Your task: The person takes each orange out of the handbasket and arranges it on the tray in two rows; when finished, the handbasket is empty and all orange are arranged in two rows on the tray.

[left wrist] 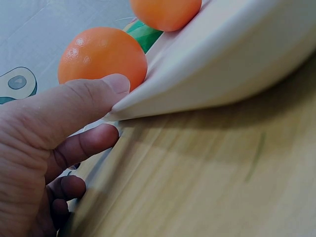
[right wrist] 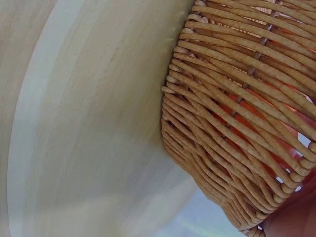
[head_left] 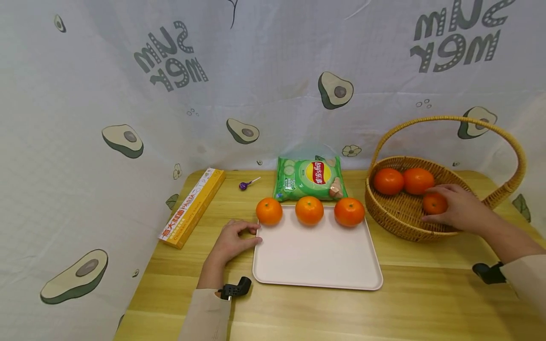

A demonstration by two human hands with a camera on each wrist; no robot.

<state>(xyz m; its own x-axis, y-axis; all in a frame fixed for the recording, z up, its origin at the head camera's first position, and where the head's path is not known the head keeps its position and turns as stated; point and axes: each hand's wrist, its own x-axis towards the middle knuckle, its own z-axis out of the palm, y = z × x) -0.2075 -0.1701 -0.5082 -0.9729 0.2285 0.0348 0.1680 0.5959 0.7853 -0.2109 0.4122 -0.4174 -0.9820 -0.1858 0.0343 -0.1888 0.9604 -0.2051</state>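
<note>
My left hand point(head_left: 233, 241) is at the left edge of a pale rectangular tray point(head_left: 315, 255). In the left wrist view its thumb point(left wrist: 106, 91) lies against the tray's rim, with the index finger just below. Three tangerines, left point(head_left: 269, 211), middle point(head_left: 309, 210) and right point(head_left: 349, 211), line the tray's far edge. My right hand point(head_left: 462, 210) reaches into a wicker basket point(head_left: 384, 215) and grips a tangerine point(head_left: 434, 203). Two more, one point(head_left: 388, 181) beside the other point(head_left: 418, 181), sit behind it. In the right wrist view, basket weave point(right wrist: 237, 98) mostly hides hand and fruit.
A green chip bag point(head_left: 304, 179) lies behind the tray. To its left are a purple lollipop point(head_left: 244, 185) and a yellow pasta box point(head_left: 193, 208). The basket's tall handle point(head_left: 452, 118) arches over its opening. A printed curtain point(head_left: 273, 94) hangs behind the wooden table point(head_left: 409, 303).
</note>
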